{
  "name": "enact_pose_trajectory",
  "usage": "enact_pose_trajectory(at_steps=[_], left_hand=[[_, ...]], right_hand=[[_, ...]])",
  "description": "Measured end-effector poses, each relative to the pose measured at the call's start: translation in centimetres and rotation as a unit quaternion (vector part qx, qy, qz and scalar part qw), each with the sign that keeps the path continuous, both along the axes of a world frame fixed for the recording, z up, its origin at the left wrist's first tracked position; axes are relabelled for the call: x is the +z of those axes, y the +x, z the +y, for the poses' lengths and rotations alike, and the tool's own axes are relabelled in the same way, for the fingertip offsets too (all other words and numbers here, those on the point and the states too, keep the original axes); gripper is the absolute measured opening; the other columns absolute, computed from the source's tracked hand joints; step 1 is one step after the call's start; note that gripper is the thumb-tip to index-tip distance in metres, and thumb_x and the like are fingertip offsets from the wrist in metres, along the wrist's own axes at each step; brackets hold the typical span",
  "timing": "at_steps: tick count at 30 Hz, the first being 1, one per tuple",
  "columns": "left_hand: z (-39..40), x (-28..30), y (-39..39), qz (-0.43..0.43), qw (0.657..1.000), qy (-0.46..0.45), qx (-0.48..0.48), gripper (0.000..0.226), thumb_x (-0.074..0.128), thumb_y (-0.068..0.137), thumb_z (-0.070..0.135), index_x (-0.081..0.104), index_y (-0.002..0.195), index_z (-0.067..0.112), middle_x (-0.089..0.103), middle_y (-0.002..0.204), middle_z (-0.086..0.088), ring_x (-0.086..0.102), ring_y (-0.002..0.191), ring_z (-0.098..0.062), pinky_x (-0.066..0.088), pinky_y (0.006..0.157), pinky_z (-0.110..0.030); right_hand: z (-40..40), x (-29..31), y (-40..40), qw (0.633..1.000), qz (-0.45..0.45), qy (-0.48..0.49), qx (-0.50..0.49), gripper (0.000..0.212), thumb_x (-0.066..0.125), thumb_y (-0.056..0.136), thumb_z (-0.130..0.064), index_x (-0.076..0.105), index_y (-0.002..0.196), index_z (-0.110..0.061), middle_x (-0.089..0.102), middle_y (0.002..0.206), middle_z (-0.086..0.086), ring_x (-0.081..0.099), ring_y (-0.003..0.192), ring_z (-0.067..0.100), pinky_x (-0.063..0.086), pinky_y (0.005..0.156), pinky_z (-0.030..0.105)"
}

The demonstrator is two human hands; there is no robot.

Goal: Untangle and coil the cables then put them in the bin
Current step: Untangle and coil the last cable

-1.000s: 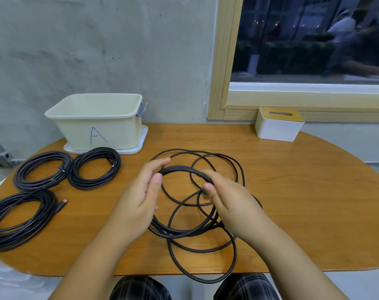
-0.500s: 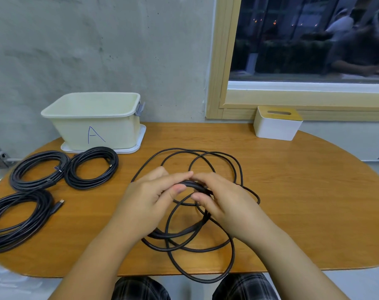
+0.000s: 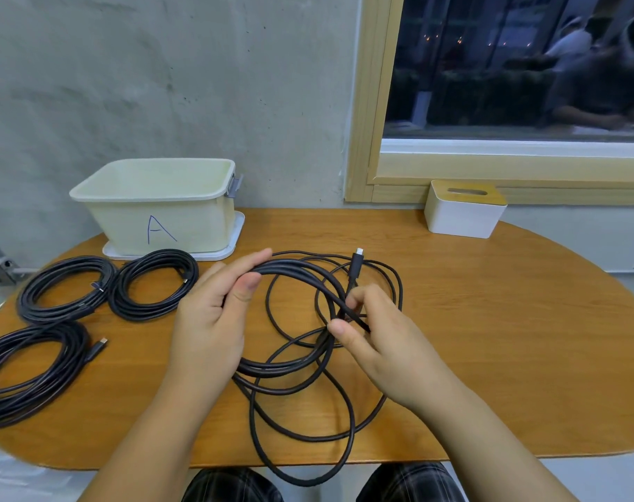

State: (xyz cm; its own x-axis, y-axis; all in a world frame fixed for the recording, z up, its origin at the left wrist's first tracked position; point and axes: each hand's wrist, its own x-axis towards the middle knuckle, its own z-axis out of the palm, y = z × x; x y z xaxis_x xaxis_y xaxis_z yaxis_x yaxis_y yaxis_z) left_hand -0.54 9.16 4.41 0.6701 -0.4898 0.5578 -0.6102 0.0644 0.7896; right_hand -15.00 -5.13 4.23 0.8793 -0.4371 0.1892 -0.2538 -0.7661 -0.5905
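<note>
A loose black cable (image 3: 301, 389) lies in tangled loops on the wooden table (image 3: 489, 342), one loop hanging over the front edge. My left hand (image 3: 214, 320) grips a bundle of its loops between thumb and fingers. My right hand (image 3: 377, 331) pinches the cable near its end, and the plug (image 3: 355, 264) sticks up above the fingers. The cream bin (image 3: 159, 208) marked "A" stands at the back left and looks empty from here.
Three coiled black cables lie at the left: one (image 3: 65, 288) beside another (image 3: 152, 282) in front of the bin, and a larger one (image 3: 25, 371) at the table's left edge. A white tissue box (image 3: 464, 211) sits at the back right under the window.
My hands have drawn apart and lifted; the left now holds gathered loops higher, and the right has brought the plug end up out of the tangle.
</note>
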Motion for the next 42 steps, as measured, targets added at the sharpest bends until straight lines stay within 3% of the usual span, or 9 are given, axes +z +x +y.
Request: enact_pose_trajectory(at_steps=[5,10,15,21,25,29,36,39,42], left_hand=[[-0.1,-0.1,-0.3,0.024,0.999,-0.026,-0.015,0.034,0.043,0.086,0.065,0.060,0.112,0.053,0.058,0.078,0.026,0.052,0.063,0.007,0.035,0.059,-0.004],[-0.5,-0.2,-0.9,0.022,0.999,-0.018,-0.015,0.030,0.042,0.086,0.065,0.058,0.109,0.059,0.056,0.067,0.025,0.050,0.060,0.005,0.037,0.060,-0.008],[-0.7,-0.7,-1.3,0.036,0.999,-0.024,-0.010,0.030,0.041,0.086,0.065,0.059,0.109,0.058,0.055,0.062,0.025,0.052,0.061,0.005,0.038,0.065,-0.024],[-0.8,-0.3,-2.1,0.071,0.997,-0.017,0.008,0.029,0.043,0.092,0.055,0.063,0.109,0.044,0.047,0.096,0.003,0.046,0.092,-0.049,0.044,0.080,-0.066],[-0.6,-0.3,-1.9,0.073,0.997,0.013,-0.005,0.025,0.042,0.091,0.048,0.061,0.107,0.048,0.053,0.089,-0.002,0.054,0.085,-0.046,0.049,0.076,-0.057],[-0.6,-1.2,-1.0,0.074,0.996,0.042,-0.025,0.023,0.040,0.091,0.046,0.058,0.103,0.054,0.046,0.049,0.003,0.046,0.045,-0.010,0.046,0.047,-0.026],[-0.4,-1.9,-0.4,-0.105,0.977,0.181,-0.043,0.030,0.027,0.095,0.050,0.031,0.121,0.063,0.045,0.112,0.030,0.048,0.107,0.004,0.039,0.083,-0.018],[-0.8,-1.7,-0.8,-0.200,0.946,0.245,-0.072,0.043,0.019,0.091,0.058,0.013,0.134,0.064,0.034,0.114,0.028,0.049,0.096,-0.001,0.044,0.078,-0.020],[-1.2,-1.2,-1.6,-0.302,0.917,0.260,-0.028,0.049,0.033,0.094,0.049,0.028,0.142,0.045,0.030,0.133,0.007,0.056,0.084,-0.011,0.050,0.063,-0.023]], right_hand=[[0.0,-0.2,0.2,0.996,0.004,0.056,-0.071,0.060,0.044,0.075,-0.070,0.033,0.116,-0.029,0.046,0.099,-0.016,0.052,0.084,0.004,0.046,0.068,0.020],[0.4,0.0,0.5,0.997,-0.018,0.072,-0.029,0.059,0.045,0.094,-0.044,0.018,0.145,-0.033,0.046,0.117,-0.024,0.051,0.108,0.001,0.045,0.090,0.024],[0.9,0.1,0.7,0.997,-0.060,0.043,-0.028,0.047,0.041,0.098,-0.035,0.025,0.142,-0.034,0.054,0.101,-0.021,0.058,0.090,0.005,0.051,0.079,0.034],[0.8,0.5,0.7,0.999,-0.027,-0.013,-0.018,0.052,0.045,0.094,-0.044,0.031,0.141,-0.026,0.056,0.112,-0.013,0.057,0.094,0.004,0.052,0.080,0.029],[0.6,0.8,0.5,0.999,-0.012,-0.046,-0.006,0.042,0.037,0.099,-0.037,0.033,0.139,-0.025,0.060,0.109,-0.008,0.059,0.092,0.010,0.051,0.079,0.031],[0.9,0.8,0.2,0.999,-0.006,-0.050,0.000,0.041,0.032,0.100,-0.041,0.036,0.138,-0.026,0.059,0.100,-0.011,0.058,0.086,0.010,0.051,0.075,0.033],[0.8,1.0,0.2,0.993,0.028,-0.116,-0.007,0.029,0.030,0.101,-0.038,0.040,0.126,-0.026,0.056,0.091,-0.009,0.058,0.078,0.016,0.050,0.068,0.034],[1.1,1.1,0.3,0.986,0.056,-0.157,0.012,0.029,0.030,0.101,-0.038,0.042,0.124,-0.025,0.058,0.102,-0.006,0.059,0.084,0.020,0.050,0.071,0.037],[1.3,1.1,0.2,0.982,0.060,-0.178,0.022,0.033,0.031,0.101,-0.039,0.040,0.130,-0.024,0.058,0.112,-0.004,0.061,0.091,0.023,0.049,0.071,0.035]])
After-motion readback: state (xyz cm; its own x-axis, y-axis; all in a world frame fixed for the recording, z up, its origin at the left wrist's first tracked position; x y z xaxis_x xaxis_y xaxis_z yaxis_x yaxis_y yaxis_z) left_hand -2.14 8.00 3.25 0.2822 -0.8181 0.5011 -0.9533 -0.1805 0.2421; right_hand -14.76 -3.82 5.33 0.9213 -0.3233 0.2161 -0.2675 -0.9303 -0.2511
